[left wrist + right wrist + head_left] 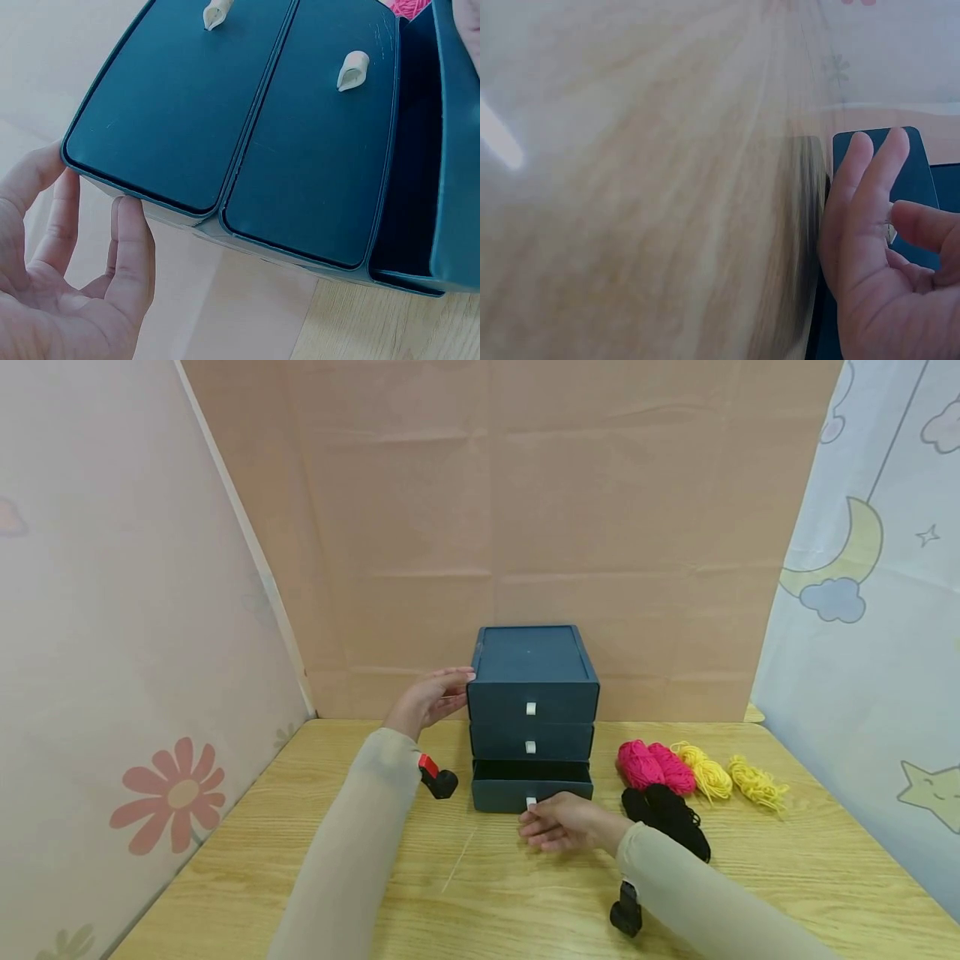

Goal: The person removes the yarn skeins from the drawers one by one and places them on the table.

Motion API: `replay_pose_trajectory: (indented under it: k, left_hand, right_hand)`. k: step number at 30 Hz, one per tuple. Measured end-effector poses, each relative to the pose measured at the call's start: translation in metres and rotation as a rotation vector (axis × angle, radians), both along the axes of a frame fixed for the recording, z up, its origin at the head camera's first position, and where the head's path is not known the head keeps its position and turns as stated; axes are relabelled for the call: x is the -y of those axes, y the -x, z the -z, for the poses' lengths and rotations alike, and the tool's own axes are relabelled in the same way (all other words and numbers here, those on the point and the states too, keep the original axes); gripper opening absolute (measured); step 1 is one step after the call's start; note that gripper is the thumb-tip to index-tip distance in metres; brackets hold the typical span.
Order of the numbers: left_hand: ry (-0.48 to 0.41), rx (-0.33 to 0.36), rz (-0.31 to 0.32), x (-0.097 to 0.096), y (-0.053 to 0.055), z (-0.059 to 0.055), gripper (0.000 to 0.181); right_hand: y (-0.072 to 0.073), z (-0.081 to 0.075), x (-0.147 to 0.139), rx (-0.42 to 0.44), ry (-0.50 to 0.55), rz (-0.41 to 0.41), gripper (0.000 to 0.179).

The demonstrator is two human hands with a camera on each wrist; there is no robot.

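A dark blue three-drawer cabinet [534, 656] stands on the table against the backdrop. Its bottom drawer [498, 797] is pulled partway out, and the part of its inside that shows is dark. The upper two drawers are closed, each with a white pull tab [352, 71]. My left hand [435, 697] rests its fingers against the cabinet's left side, near the top front corner; the left wrist view shows those fingers [131, 247] spread and lightly bent. At the bottom drawer's front, my right hand [566, 822] pinches the white pull tab [891, 225] between thumb and finger.
Right of the cabinet lie pink yarn skeins [656, 767], yellow yarn skeins [707, 770] and a black yarn skein [667, 818], the black one close to my right wrist. Patterned sheets [150, 568] hang left and right of the wooden table [300, 810].
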State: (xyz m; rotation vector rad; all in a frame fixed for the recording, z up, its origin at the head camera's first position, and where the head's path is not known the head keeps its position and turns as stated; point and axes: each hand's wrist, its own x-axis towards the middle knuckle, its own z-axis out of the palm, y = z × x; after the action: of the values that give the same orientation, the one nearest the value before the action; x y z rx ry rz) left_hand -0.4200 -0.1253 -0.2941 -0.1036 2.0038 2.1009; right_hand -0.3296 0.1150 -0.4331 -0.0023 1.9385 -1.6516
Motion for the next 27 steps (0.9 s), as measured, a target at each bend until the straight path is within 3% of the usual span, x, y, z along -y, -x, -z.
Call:
replay_pose_trajectory:
  k: [13,27]
  left_hand:
    - [0.006,0.0,0.021,0.0,0.0,-0.001,0.035]
    - [0.023,-0.012,0.025,-0.001,0.001,0.0,0.034]
  right_hand:
    - [0.02,0.004,0.002,-0.027,0.035,0.063,0.036]
    - [0.031,0.0,0.005,-0.059,-0.002,0.094,0.037]
